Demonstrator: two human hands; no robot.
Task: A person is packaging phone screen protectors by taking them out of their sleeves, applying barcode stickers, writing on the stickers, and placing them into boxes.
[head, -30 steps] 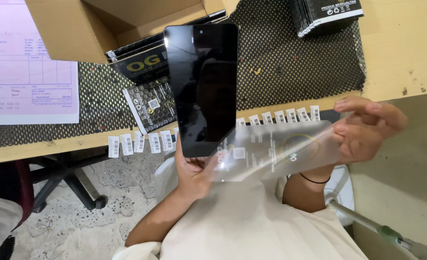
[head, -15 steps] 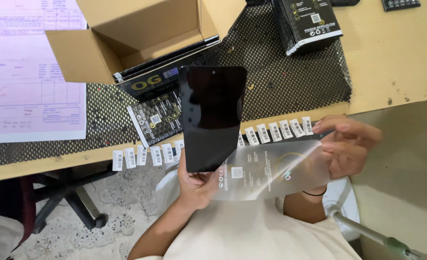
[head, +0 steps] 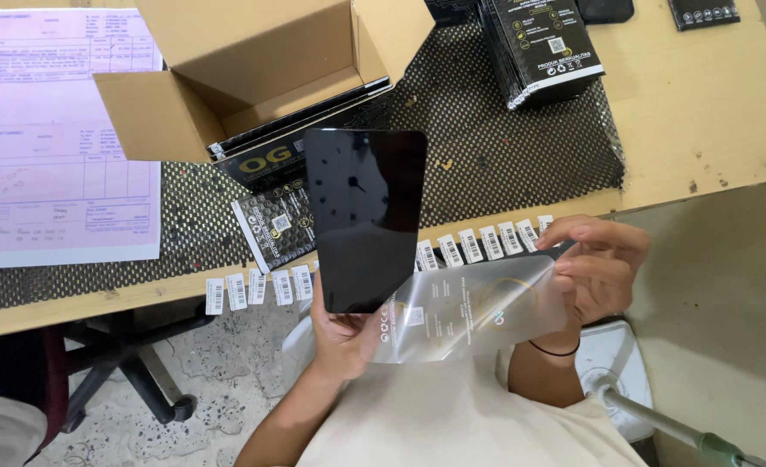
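My left hand (head: 341, 333) grips the lower edge of a glossy black glass sheet (head: 364, 216), held upright in front of the table edge. My right hand (head: 592, 268) pinches the right end of a clear plastic film (head: 474, 307) with printed marks, which stretches from under the black sheet's lower right corner toward the right. The film looks partly attached near my left hand's fingers.
An open cardboard box (head: 253, 69) holding flat black packs sits on a dark mesh mat (head: 504, 147). More black packs (head: 545, 43) lie at the back. Pink and white paper forms (head: 54, 147) lie left. A row of barcode stickers (head: 258, 288) lines the wooden table edge. A chair base (head: 124, 380) stands below.
The black sheet and film have stayed in my hands, shifting slightly right and lower in view as my head tilted, which brought more of the box into sight. My right hand's fingers curled in closer on the film.
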